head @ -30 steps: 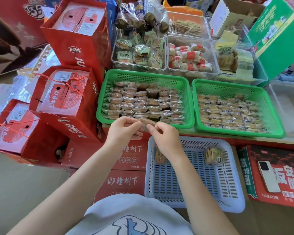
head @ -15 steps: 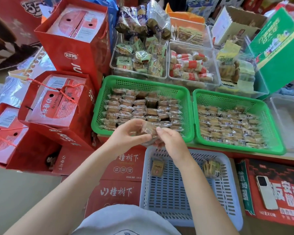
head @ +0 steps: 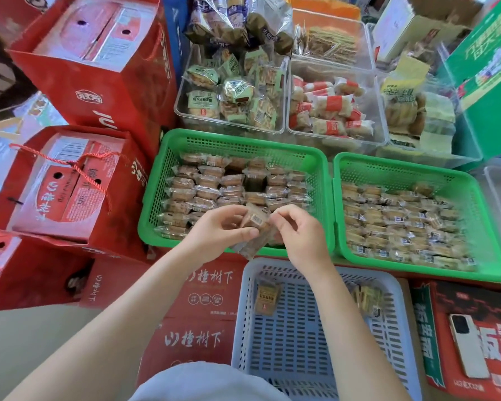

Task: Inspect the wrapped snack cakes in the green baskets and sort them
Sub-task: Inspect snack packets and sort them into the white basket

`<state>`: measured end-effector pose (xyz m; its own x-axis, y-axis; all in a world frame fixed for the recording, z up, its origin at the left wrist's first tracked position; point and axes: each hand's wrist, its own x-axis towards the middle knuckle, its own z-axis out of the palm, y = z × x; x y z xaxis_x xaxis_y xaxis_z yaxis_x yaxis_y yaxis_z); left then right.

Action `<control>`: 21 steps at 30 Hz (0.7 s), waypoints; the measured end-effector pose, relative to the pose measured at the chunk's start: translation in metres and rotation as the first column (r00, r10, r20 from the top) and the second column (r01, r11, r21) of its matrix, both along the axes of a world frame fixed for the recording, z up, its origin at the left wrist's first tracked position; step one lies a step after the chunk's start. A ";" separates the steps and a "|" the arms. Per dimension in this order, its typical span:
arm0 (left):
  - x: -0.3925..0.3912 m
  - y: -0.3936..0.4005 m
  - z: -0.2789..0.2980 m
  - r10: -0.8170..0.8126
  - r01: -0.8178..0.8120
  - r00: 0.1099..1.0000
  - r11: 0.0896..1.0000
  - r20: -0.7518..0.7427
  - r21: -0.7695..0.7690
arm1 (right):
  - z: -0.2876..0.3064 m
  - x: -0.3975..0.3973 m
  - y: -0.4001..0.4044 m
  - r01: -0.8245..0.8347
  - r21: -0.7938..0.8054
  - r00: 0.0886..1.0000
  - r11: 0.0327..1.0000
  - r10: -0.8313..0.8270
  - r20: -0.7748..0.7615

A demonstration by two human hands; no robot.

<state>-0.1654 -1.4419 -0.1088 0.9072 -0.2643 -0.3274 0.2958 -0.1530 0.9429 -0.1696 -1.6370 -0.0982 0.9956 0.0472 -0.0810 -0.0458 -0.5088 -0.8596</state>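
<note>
Plastic-wrapped cake (head: 258, 224) between both hands (head: 261, 235)

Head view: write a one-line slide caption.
Both hands, left hand and right hand, hold a wrapped snack cake over the left green basket.

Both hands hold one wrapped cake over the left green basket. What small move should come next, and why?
Probably turn the wrapped cake over between the left hand and right hand to check its other face: only the barcode side shows now, and it is not yet placed in the white basket.
</note>
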 end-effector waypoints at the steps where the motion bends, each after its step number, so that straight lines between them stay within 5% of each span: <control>1: 0.004 -0.003 -0.003 0.005 -0.005 1.000 1.000 -0.002 -0.004 | -0.003 0.006 0.000 0.005 -0.065 1.000 0.998 -0.003 0.031; 5: 0.026 -0.007 -0.015 0.114 -0.114 0.993 0.992 -0.008 0.054 | -0.014 0.029 0.001 0.075 -0.104 0.997 0.992 -0.075 0.008; 8: 0.040 -0.006 -0.026 0.083 -0.088 0.996 0.981 0.034 0.173 | -0.013 0.046 0.001 -0.111 -0.007 0.966 0.994 0.106 -0.235; 11: 0.045 -0.011 -0.041 0.059 -0.094 0.989 0.957 0.133 0.276 | -0.021 0.063 -0.001 -0.224 -0.101 0.945 0.969 0.191 -0.266; 14: 0.042 -0.007 -0.067 -0.123 -0.015 0.976 0.784 0.179 0.621 | -0.033 0.080 -0.002 -0.002 -0.098 0.989 0.995 -0.013 -0.150; 17: 0.031 0.000 -0.090 -0.368 0.227 0.929 0.476 -0.043 0.849 | -0.041 0.096 -0.002 0.178 -0.009 0.981 0.984 -0.178 -0.074; 21: 0.031 -0.003 -0.096 -0.456 0.268 0.888 0.399 -0.063 0.877 | -0.055 0.117 0.005 0.064 -0.177 0.998 0.982 -0.061 0.021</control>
<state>-0.1345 -1.4447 -0.2045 0.8572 -0.2588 -0.4451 -0.1318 -0.9460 0.2962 -0.0526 -1.6321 -0.1529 0.9973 -0.0286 -0.0669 -0.0694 -0.6503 -0.7565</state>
